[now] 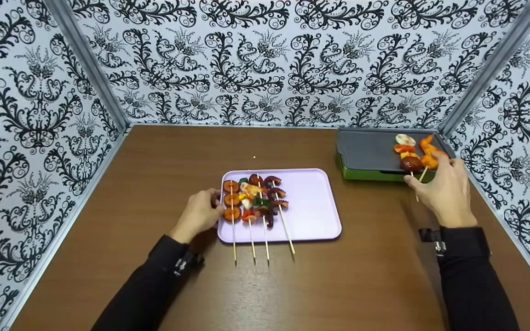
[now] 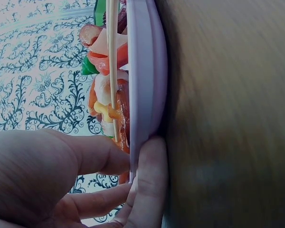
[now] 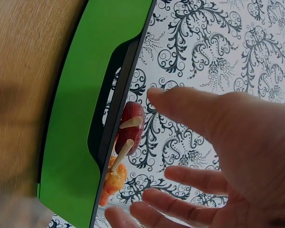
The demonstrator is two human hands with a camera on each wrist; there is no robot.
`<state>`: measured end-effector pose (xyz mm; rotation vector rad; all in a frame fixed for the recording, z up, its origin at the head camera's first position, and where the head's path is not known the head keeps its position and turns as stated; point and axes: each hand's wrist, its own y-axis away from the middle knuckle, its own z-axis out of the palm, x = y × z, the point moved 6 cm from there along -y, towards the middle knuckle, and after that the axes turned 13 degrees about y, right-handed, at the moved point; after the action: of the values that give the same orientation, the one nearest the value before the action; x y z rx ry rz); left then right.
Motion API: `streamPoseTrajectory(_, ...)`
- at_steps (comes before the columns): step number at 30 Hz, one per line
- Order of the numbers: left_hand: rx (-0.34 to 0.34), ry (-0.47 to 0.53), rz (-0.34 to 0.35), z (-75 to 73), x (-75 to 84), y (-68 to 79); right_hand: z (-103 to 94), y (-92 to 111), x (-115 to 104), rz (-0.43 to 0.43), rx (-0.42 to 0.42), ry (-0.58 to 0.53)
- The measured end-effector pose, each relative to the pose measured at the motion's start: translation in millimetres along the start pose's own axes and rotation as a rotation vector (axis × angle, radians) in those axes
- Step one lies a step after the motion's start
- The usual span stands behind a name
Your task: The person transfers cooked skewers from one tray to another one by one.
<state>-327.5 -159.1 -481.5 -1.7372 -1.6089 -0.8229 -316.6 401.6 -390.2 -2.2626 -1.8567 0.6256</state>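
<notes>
My left hand (image 1: 199, 209) pinches the left rim of a lilac tray (image 1: 311, 202) between thumb and fingers; the left wrist view shows the tray's side (image 2: 147, 71) close up. Several skewers lie side by side on it, among them one with round orange-brown slices (image 1: 232, 199) and one with dark curled pieces (image 1: 275, 193). Over the front of a grill, my right hand (image 1: 446, 191) has its fingers spread and holds nothing. Close to it, a mixed skewer ending in a dark red-brown piece (image 1: 411, 164) and a skewer of orange, wing-like food (image 1: 428, 149) lie on the grill.
The grill, a grey plate (image 1: 366, 149) on a green base (image 1: 361, 174), stands at the table's back right. Its front has a dark handle recess. Patterned panels (image 1: 265, 69) enclose the brown table (image 1: 173, 156) at the back and sides. Skewer sticks overhang the tray's front edge.
</notes>
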Motion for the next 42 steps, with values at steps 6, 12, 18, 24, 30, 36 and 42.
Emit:
streamPoseTrajectory(6, 0.001, 0.007, 0.000, -0.1, -0.4, 0.0, -1.6, 0.9, 0.0, -0.008, 0.038, 0.007)
streamPoseTrajectory(12, 0.004, 0.005, 0.002, -0.1, 0.7, 0.4, -1.0, 1.5, 0.1, -0.030, 0.040, 0.022)
streamPoseTrajectory(18, 0.001, 0.012, -0.012, 0.3, 1.2, -0.2, 1.3, 1.4, 0.0, -0.025, 0.012, 0.032)
streamPoseTrajectory(24, 0.007, 0.011, -0.013, 0.2, 1.0, 0.4, 2.1, 1.7, 0.3, -0.006, -0.006, 0.029)
streamPoseTrajectory(30, 0.009, 0.021, -0.001, 0.5, 1.5, 1.4, 2.1, 1.0, 2.8, 0.027, -0.049, 0.028)
streamPoseTrajectory(36, 0.010, 0.026, -0.007, 0.2, 2.7, 2.0, 5.8, 3.9, 6.0, 0.045, -0.190, 0.034)
streamPoseTrajectory(42, 0.006, 0.027, -0.020, -0.1, 3.1, 2.9, 8.3, 3.2, 4.8, 0.029, -0.231, 0.029)
